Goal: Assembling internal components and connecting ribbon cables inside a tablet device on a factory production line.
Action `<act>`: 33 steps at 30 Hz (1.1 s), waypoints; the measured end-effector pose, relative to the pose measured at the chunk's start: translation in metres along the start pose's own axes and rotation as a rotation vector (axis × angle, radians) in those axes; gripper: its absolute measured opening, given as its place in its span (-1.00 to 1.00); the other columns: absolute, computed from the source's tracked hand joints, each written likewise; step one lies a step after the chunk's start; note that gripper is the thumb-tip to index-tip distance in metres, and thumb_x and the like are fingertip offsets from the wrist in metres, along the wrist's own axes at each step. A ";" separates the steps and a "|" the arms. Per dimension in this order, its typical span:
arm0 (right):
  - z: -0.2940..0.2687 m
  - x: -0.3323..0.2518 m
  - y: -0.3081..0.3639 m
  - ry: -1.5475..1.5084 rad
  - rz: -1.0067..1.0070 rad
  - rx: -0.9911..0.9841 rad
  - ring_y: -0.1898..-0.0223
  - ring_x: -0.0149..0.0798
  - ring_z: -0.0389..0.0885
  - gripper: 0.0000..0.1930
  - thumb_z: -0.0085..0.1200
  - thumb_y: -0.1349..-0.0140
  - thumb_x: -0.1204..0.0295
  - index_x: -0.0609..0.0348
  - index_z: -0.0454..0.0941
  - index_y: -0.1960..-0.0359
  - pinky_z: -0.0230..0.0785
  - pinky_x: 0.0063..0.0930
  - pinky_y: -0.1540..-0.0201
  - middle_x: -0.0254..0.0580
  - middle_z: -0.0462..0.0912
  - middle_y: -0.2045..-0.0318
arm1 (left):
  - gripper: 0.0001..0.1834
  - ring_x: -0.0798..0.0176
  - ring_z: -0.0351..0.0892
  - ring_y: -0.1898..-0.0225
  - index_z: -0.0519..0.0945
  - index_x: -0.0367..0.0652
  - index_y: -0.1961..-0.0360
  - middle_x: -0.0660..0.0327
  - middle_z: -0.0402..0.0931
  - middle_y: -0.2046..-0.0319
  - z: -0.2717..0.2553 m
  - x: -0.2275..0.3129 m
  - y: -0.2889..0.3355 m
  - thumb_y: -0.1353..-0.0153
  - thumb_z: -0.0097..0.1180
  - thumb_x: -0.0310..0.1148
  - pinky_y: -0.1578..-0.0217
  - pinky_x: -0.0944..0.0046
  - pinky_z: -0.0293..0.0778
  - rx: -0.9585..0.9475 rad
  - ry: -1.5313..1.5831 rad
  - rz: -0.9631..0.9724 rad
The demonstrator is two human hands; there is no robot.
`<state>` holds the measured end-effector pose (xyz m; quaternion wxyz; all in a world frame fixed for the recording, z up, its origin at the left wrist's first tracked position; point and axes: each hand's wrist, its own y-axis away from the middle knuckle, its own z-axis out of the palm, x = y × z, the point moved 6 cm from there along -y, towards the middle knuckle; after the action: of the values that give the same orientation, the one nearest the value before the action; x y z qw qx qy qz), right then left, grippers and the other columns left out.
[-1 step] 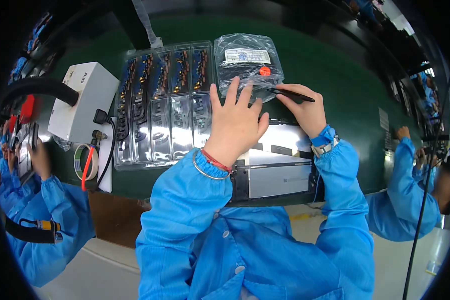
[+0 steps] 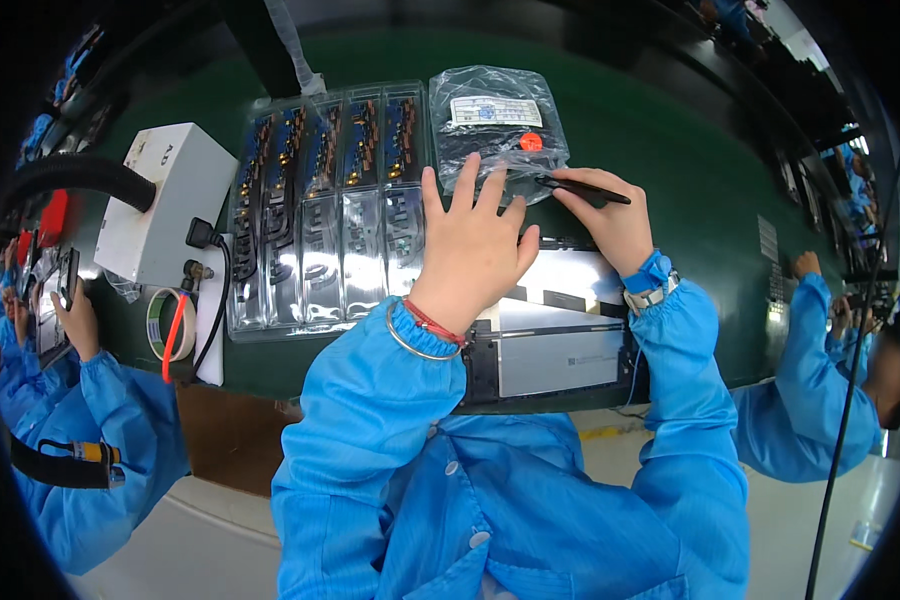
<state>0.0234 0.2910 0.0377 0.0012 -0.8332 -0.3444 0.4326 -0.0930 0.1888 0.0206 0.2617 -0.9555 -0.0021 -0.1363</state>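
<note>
My left hand [image 2: 470, 250] lies flat with its fingers spread, over the top edge of a flat silvery panel in a black frame [image 2: 560, 345] and the lower edge of a clear plastic bag [image 2: 490, 125]. The bag carries a white label and an orange sticker. My right hand [image 2: 618, 228] pinches a thin black tool [image 2: 585, 188], its tip pointing left at the bag's lower edge, close to my left fingertips. Both sleeves are blue; a watch sits on my right wrist and a red band on my left.
A clear blister tray [image 2: 325, 210] with rows of small parts lies left of the bag on the green table [image 2: 670, 130]. Further left stand a white box [image 2: 160, 205] with a black cable and a tape roll [image 2: 170, 322]. Co-workers in blue sit at left [image 2: 75, 330] and right [image 2: 810, 300].
</note>
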 end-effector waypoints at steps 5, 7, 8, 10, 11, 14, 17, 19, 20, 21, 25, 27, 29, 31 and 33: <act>0.001 -0.001 0.001 0.050 -0.028 0.006 0.35 -0.27 0.64 -0.80 0.21 0.00 0.52 0.16 0.64 0.27 0.48 -0.56 0.25 -0.11 0.65 0.33 | -0.65 -0.02 0.15 -0.21 0.63 -0.09 0.24 0.08 0.39 -0.02 0.000 0.001 0.001 -0.10 -0.02 -0.11 -0.16 -0.35 -0.17 0.014 -0.008 0.010; -0.001 -0.003 0.002 0.081 -0.043 0.007 0.34 -0.30 0.64 -0.82 0.19 -0.02 0.53 0.18 0.64 0.28 0.47 -0.56 0.25 -0.12 0.65 0.34 | -0.64 -0.02 0.16 -0.20 0.63 -0.09 0.24 0.08 0.40 -0.01 0.001 0.003 0.001 -0.11 -0.02 -0.09 -0.15 -0.35 -0.16 0.025 -0.008 0.021; -0.005 -0.003 0.006 0.085 -0.047 0.015 0.34 -0.30 0.64 -0.82 0.19 -0.02 0.53 0.18 0.64 0.28 0.47 -0.56 0.25 -0.12 0.65 0.34 | -0.64 -0.02 0.16 -0.20 0.63 -0.09 0.24 0.08 0.40 -0.01 0.002 0.004 0.001 -0.11 -0.02 -0.09 -0.15 -0.35 -0.16 0.031 -0.008 0.028; -0.013 -0.004 0.013 -0.170 0.035 0.027 0.31 -0.38 0.61 -0.82 0.16 -0.05 0.56 0.22 0.62 0.26 0.44 -0.60 0.22 -0.17 0.65 0.34 | -0.61 -0.03 0.17 -0.20 0.62 -0.09 0.21 0.07 0.40 0.00 0.002 0.001 0.001 -0.11 -0.01 -0.05 -0.14 -0.38 -0.16 0.032 -0.001 0.033; -0.024 -0.008 0.024 -0.259 0.117 0.030 0.29 -0.41 0.58 -0.82 0.14 -0.06 0.57 0.25 0.61 0.25 0.42 -0.61 0.20 -0.19 0.64 0.33 | -0.61 -0.03 0.17 -0.20 0.62 -0.09 0.21 0.07 0.40 0.00 0.001 0.002 0.002 -0.11 -0.01 -0.05 -0.14 -0.38 -0.16 0.044 -0.005 0.044; -0.062 -0.034 0.076 -0.497 0.219 0.110 0.22 -0.38 0.54 -0.81 0.08 -0.09 0.61 0.33 0.57 0.23 0.38 -0.57 0.10 -0.12 0.61 0.27 | -0.61 -0.02 0.18 -0.20 0.60 -0.08 0.18 0.14 0.42 0.00 -0.005 0.000 0.003 -0.13 -0.01 -0.05 -0.12 -0.42 -0.17 0.053 -0.013 0.040; -0.082 -0.048 0.140 -0.810 0.137 0.226 0.18 -0.23 0.54 -0.79 -0.05 -0.08 0.69 0.34 0.50 0.22 0.42 -0.41 0.08 -0.02 0.56 0.23 | -0.68 0.08 0.22 -0.20 0.57 -0.09 0.14 0.30 0.43 0.00 -0.030 0.002 0.007 -0.17 -0.02 -0.16 -0.11 -0.44 -0.19 0.002 0.010 0.081; -0.070 -0.070 0.172 -1.063 0.108 0.205 0.19 -0.17 0.53 -0.81 0.00 -0.09 0.61 0.33 0.48 0.23 0.43 -0.33 0.08 0.01 0.54 0.26 | -0.65 0.05 0.21 -0.21 0.54 -0.10 0.08 0.26 0.39 -0.06 -0.078 0.012 0.019 -0.21 -0.09 -0.17 -0.16 -0.37 -0.19 -0.023 0.191 0.070; -0.053 -0.083 0.181 -1.148 0.086 0.178 0.21 -0.14 0.54 -0.82 0.04 -0.08 0.57 0.33 0.48 0.25 0.43 -0.31 0.10 0.04 0.55 0.28 | -0.62 0.02 0.20 -0.22 0.51 -0.12 0.01 0.22 0.35 -0.12 -0.101 0.014 0.031 -0.25 -0.16 -0.19 -0.20 -0.30 -0.20 -0.054 0.379 0.056; -0.028 -0.095 0.188 -1.305 0.163 0.132 0.22 -0.14 0.55 -0.78 0.09 -0.07 0.52 0.35 0.48 0.24 0.43 -0.31 0.11 0.06 0.56 0.26 | -0.65 0.04 0.24 -0.20 0.52 -0.15 0.04 0.19 0.36 -0.11 -0.122 0.011 0.047 -0.25 -0.16 -0.23 -0.20 -0.22 -0.13 0.023 0.578 0.022; 0.108 -0.153 0.176 -1.685 0.506 -0.343 0.12 -0.17 0.54 -0.76 0.02 -0.16 0.55 0.36 0.45 0.13 0.42 -0.34 0.00 0.07 0.53 0.18 | -0.54 0.06 0.29 -0.17 0.40 -0.35 -0.04 -0.05 0.35 -0.09 -0.136 -0.058 0.165 -0.34 -0.33 -0.21 -0.20 0.07 0.13 0.493 1.320 -0.399; 0.171 -0.187 0.171 -1.724 0.595 -0.573 0.07 -0.28 0.50 -0.76 0.00 -0.21 0.53 0.34 0.44 0.09 0.40 -0.44 -0.01 -0.06 0.50 0.11 | -0.49 0.06 0.30 -0.16 0.33 -0.39 -0.08 -0.07 0.35 -0.08 -0.138 -0.088 0.224 -0.37 -0.42 -0.18 -0.19 0.11 0.19 0.684 1.491 -0.721; 0.226 -0.221 0.171 -1.766 0.545 -0.725 0.08 -0.33 0.50 -0.76 0.02 -0.22 0.48 0.31 0.47 0.10 0.38 -0.51 0.01 -0.15 0.51 0.12 | -0.49 0.08 0.34 -0.12 0.31 -0.37 -0.10 -0.02 0.37 -0.07 -0.149 -0.109 0.276 -0.38 -0.45 -0.18 -0.16 0.17 0.25 0.778 1.483 -0.760; 0.273 -0.248 0.170 -1.715 0.548 -0.826 0.16 -0.42 0.51 -0.78 0.02 -0.22 0.44 0.25 0.49 0.13 0.39 -0.63 0.13 -0.22 0.55 0.21 | -0.54 0.14 0.38 -0.08 0.30 -0.33 -0.12 0.03 0.39 -0.05 -0.154 -0.129 0.316 -0.36 -0.40 -0.22 -0.14 0.18 0.28 0.797 1.773 -0.576; 0.321 -0.262 0.174 -1.729 0.635 -0.864 0.23 -0.47 0.51 -0.80 0.07 -0.19 0.42 0.23 0.51 0.18 0.39 -0.64 0.18 -0.27 0.56 0.29 | -0.55 0.16 0.39 -0.07 0.29 -0.32 -0.13 0.04 0.39 -0.05 -0.162 -0.129 0.325 -0.36 -0.38 -0.24 -0.14 0.18 0.28 0.798 1.946 -0.455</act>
<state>-0.2106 -0.0874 -0.0268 -0.6641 -0.2171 -0.1170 0.7058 -0.2352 -0.1646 -0.0415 0.4122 -0.2596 -0.0151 -0.8732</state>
